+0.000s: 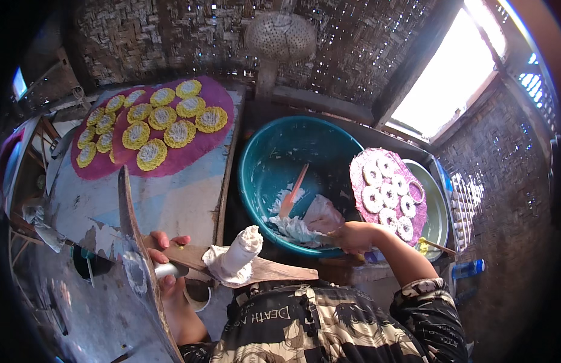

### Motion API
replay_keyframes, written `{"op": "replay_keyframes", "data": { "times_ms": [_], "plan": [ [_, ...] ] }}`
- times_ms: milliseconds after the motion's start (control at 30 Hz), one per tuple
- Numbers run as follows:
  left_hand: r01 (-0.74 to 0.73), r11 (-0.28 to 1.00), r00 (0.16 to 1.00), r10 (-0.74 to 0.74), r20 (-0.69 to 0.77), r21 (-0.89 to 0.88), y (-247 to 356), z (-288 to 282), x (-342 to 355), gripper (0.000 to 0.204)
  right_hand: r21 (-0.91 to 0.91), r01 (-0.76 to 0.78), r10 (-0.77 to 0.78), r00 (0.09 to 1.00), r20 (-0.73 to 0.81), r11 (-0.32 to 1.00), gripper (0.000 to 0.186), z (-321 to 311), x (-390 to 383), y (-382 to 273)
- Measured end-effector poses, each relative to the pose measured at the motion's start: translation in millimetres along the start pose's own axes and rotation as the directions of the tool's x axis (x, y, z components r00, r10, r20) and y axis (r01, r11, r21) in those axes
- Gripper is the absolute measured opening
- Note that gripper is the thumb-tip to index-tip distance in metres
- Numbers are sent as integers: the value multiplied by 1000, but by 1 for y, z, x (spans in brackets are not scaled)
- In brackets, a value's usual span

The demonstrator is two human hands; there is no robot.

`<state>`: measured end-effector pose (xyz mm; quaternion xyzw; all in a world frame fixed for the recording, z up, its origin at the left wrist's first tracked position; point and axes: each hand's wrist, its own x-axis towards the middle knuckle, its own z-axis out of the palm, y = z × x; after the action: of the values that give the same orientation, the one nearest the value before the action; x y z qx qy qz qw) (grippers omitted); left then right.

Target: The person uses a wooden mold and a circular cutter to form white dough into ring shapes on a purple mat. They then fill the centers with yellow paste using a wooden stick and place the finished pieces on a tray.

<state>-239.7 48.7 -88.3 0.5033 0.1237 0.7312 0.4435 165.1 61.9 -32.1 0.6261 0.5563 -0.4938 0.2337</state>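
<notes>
My right hand reaches over the near rim of a large teal basin, closed on a flat, narrow tool whose far end is in white paste. The tool's kind is not clear. An orange-pink spatula leans in the paste beside a pale pink sheet or bag. My left hand has its fingers around a short grey-white cylinder at the left end of a wooden board. On that board stands a white tube, heaped with white paste at the top and smeared around its base.
At left, a worn table carries purple-pink sheets with several yellow-edged, white-centred rounds. A curved wooden beam rises beside my left hand. Right of the basin, white rings lie on a pink sheet over a green basin.
</notes>
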Motion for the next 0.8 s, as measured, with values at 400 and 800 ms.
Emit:
{"op": "replay_keyframes", "data": {
  "times_ms": [400,800],
  "plan": [
    [514,825,846,-533,23,233,9,78,13,30,576,676,-378,736,-562,460,38,37,-89,98],
    [-179,496,777,-459,432,849,-8,194,32,47,-420,721,-820,372,-435,550,31,-12,-156,82]
  ]
}}
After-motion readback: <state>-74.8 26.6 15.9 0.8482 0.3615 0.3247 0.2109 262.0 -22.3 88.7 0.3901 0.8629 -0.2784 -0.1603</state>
